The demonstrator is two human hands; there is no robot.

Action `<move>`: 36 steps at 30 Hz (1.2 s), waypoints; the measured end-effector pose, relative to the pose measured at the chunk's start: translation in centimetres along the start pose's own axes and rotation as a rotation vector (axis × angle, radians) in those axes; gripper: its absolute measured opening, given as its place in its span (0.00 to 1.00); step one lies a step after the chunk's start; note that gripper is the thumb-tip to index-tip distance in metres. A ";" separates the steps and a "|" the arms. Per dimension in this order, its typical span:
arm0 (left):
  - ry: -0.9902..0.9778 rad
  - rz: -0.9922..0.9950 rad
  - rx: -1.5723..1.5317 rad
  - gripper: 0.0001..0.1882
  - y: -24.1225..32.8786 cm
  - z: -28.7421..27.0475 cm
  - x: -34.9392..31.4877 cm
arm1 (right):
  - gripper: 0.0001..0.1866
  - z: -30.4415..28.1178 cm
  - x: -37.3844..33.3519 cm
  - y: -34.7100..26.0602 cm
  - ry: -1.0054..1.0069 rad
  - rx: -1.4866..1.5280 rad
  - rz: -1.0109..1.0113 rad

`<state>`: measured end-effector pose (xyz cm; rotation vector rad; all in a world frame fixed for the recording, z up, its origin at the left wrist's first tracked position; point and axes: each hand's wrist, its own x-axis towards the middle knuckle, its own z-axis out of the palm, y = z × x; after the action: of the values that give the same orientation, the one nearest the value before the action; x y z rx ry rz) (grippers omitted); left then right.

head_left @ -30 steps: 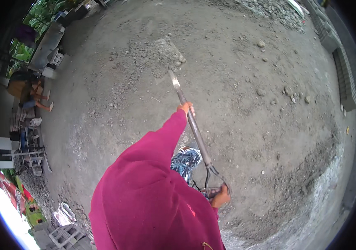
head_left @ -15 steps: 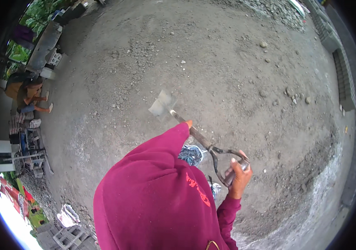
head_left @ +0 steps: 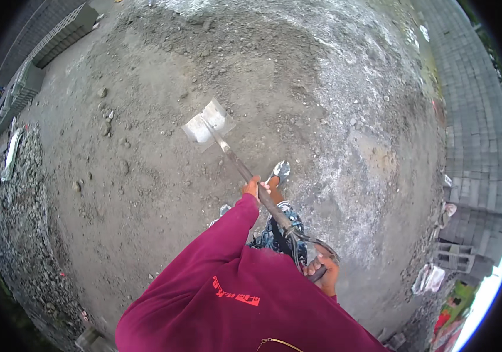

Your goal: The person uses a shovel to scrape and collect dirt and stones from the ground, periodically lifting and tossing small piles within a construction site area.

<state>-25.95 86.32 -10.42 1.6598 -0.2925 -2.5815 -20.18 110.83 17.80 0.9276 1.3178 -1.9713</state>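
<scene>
Both my hands are closed on a long shovel (head_left: 238, 166) that slants from lower right to upper left in front of me. Partway down the shaft, my left hand (head_left: 254, 188) wraps round it. My right hand (head_left: 325, 273) grips the D-shaped handle at the top end. The pale, worn metal blade (head_left: 209, 122) points away from me, over the grey dirt. It looks bare; whether it touches the soil I cannot tell. Beneath the shaft, my shoe (head_left: 281, 171) and patterned trouser leg show.
Loose grey ground (head_left: 163, 217) with scattered stones spreads around me. A gravel heap (head_left: 22, 229) lies at the left. Stacked concrete blocks (head_left: 63, 35) stand far left, and more blocks (head_left: 477, 135) line the right side. A pale crumpled sack (head_left: 428, 278) lies near them.
My body and view have turned well to the right, and the shovel has swung round with me. The block stack formerly at right is now far left. Both hands keep their grip.
</scene>
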 end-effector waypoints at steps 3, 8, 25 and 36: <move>-0.051 -0.062 0.191 0.10 -3.4 5.7 1.6 | 0.22 -1.4 0.8 0.6 0.132 0.306 -0.049; -0.013 -0.212 0.585 0.08 -6.8 17.2 6.4 | 0.22 0.8 5.6 -4.7 0.155 0.516 -0.209; -0.172 -0.328 0.765 0.07 -7.6 48.8 24.6 | 0.06 13.8 39.8 -28.9 0.231 0.965 -0.270; -0.012 -0.195 1.019 0.06 -6.8 66.2 29.3 | 0.01 16.5 49.9 -42.7 0.317 1.137 -0.442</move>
<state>-97.85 96.98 -11.31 1.9349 -1.7539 -2.7363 -86.40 105.33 4.57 1.5771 0.4325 -3.0857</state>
